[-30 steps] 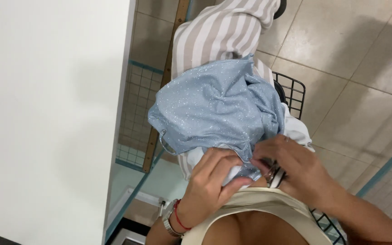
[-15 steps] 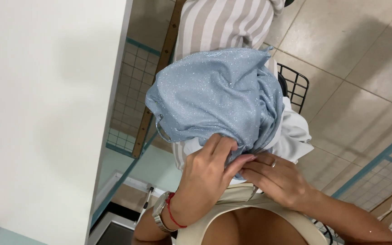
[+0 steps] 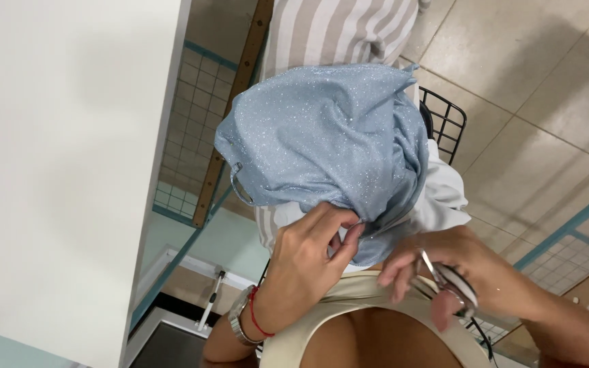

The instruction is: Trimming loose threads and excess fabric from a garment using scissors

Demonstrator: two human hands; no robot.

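A sparkly light-blue garment (image 3: pixel 328 140) lies bunched over a pile of clothes in front of me. My left hand (image 3: pixel 308 262), with a watch and a red thread bracelet at the wrist, pinches the garment's lower edge between thumb and fingers. My right hand (image 3: pixel 458 279) is just right of it, below the fabric, and holds a small metal clip-like object (image 3: pixel 448 283) in its fingers. Under the blue cloth lie a white garment (image 3: pixel 441 197) and a beige-and-white striped one (image 3: pixel 339 31).
A white tabletop (image 3: pixel 56 163) fills the left side. A black wire basket (image 3: pixel 444 119) shows behind the clothes. Wire grid panels with teal frames stand at the left (image 3: pixel 182 146) and lower right (image 3: pixel 567 255). Beige floor tiles lie to the right.
The blue garment has been lifted and spread higher in view. My right hand has drawn away from the fabric to the right, now with the metal clip in it. My left hand still pinches the edge.
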